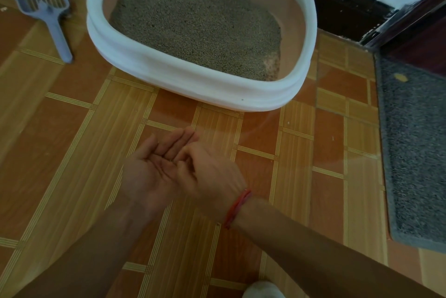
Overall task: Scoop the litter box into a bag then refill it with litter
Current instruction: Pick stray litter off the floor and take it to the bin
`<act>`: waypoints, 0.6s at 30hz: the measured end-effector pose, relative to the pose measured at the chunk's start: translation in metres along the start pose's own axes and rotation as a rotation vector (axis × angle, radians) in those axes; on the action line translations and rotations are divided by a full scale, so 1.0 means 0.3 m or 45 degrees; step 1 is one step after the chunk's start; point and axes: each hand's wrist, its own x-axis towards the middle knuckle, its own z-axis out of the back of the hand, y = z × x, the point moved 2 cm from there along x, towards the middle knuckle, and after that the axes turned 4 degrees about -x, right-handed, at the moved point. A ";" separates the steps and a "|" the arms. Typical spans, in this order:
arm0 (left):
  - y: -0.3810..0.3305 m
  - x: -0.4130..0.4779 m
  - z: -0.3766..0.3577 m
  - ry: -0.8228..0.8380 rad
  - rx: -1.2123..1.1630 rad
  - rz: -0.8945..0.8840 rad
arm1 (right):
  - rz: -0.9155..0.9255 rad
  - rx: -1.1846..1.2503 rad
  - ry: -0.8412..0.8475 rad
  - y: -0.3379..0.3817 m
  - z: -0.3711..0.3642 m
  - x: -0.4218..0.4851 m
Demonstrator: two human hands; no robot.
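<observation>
Litter box (193,84), one, white-rimmed, sits on the floor (72,153) at its far edge by the wall, with grey litter (193,22) spread inside. One grey scoop (45,6) lies flat on the floor just left of it, apart from the box. One grey mat (415,143) lies along the right edge. Nearer, two hands meet above the floor: the left hand (152,174) palm up, fingers straight, holding nothing; the right hand (212,172), a red thread (236,208) on its wrist, has curled fingers touching that palm, nothing seen in them.
</observation>
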 end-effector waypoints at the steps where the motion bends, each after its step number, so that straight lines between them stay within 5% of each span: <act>1: 0.003 -0.002 -0.003 0.008 0.019 0.014 | 0.024 0.019 0.003 0.016 -0.009 0.008; 9: 0.001 0.001 0.004 0.023 0.026 0.005 | 0.065 0.014 -0.035 0.005 -0.017 0.004; 18: -0.015 0.015 0.022 -0.050 -0.041 -0.085 | -0.498 -0.116 -0.182 -0.433 0.078 -0.149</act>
